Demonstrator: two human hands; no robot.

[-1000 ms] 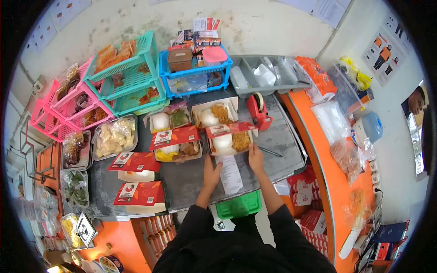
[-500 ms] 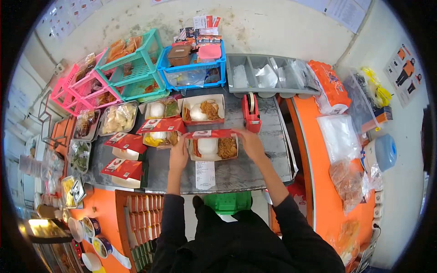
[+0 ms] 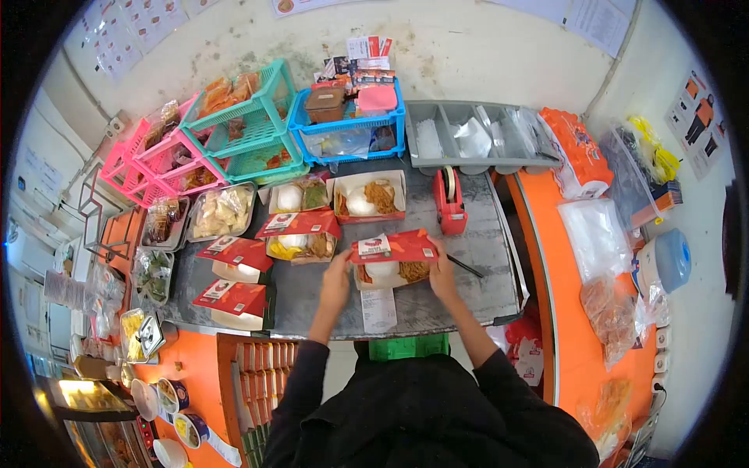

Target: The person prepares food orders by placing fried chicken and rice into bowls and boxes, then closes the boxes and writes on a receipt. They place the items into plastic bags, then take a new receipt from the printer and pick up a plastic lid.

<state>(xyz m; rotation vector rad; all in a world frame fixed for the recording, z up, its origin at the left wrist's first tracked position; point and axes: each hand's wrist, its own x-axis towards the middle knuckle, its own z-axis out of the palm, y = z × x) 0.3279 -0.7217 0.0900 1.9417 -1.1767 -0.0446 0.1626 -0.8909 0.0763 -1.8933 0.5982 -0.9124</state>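
- Hands first: my left hand point(image 3: 337, 271) and my right hand point(image 3: 443, 273) each take one short end of a red lid point(image 3: 398, 248), with the fingers closed on its edges.
- That lid belongs to the meal box point(image 3: 388, 273), which sits on the grey counter point(image 3: 484, 234) directly between my two hands.
- The box's long axis runs crosswise from one hand to the other, roughly along the counter's near edge.
- The lid slopes, not fully down. Its gap faces me, and white rice and brown noodles show under the near edge.
- A white label on the lid sits nearer my left hand than my right.
- A printed receipt point(image 3: 378, 310) lies flat just on my side of the grip, touching or nearly touching the box's near wall. Its length points toward me.
- A red tape dispenser point(image 3: 451, 201) stands beyond my right hand, near the box but apart from it.
- A thin dark stick point(image 3: 466, 266), perhaps a pen, lies on the counter just outside my right hand.
- An open box point(image 3: 367, 196) of rice and noodles rests straight beyond the grip.
- A half-covered box point(image 3: 300, 234) stands beyond my left hand, and two shut red-lidded boxes point(image 3: 236, 257) lie further out on that side.
- A blue basket point(image 3: 347, 125) sits against the wall, well beyond everything I hold.
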